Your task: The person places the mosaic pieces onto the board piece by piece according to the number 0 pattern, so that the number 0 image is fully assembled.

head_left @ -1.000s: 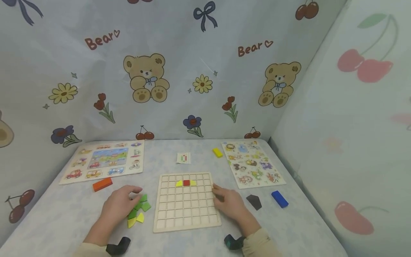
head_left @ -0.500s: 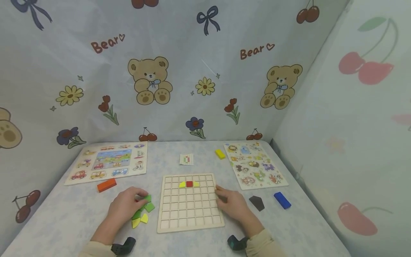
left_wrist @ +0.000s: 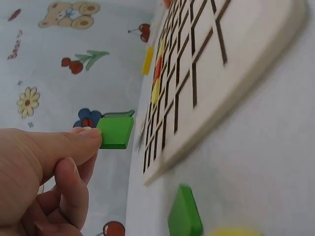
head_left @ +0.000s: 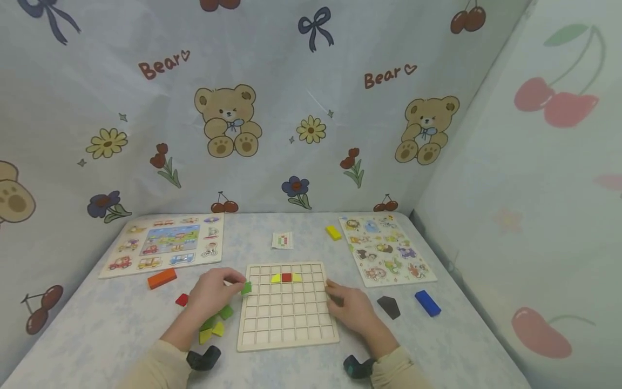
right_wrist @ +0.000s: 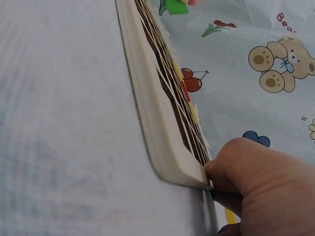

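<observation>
My left hand (head_left: 214, 292) pinches a green square tile (left_wrist: 116, 132) between thumb and fingers, held over the left edge of the wooden grid board (head_left: 289, 319). My right hand (head_left: 352, 308) holds the board's right edge, its thumb (right_wrist: 224, 164) touching the side near a corner. In an upper row of the board a red square tile (head_left: 286, 277) lies between two yellow tiles, the left yellow tile (head_left: 276, 279) and the right yellow tile (head_left: 297, 277). Below my left hand lie more green tiles (head_left: 225, 312) and yellow tiles (head_left: 218, 328), partly hidden by the wrist.
A red tile (head_left: 182, 300) and an orange block (head_left: 162, 279) lie left. Behind the board is a printed card (head_left: 282, 241). A vehicle puzzle (head_left: 136, 265) and an animal puzzle (head_left: 362, 273) stand at the back. A yellow block (head_left: 333, 233), dark pentagon (head_left: 389, 307) and blue block (head_left: 427, 303) lie right.
My left hand has picked a green tile from the pile and carried it right to the board's left edge, uncovering a red tile. The right hand stays on the board's edge.
</observation>
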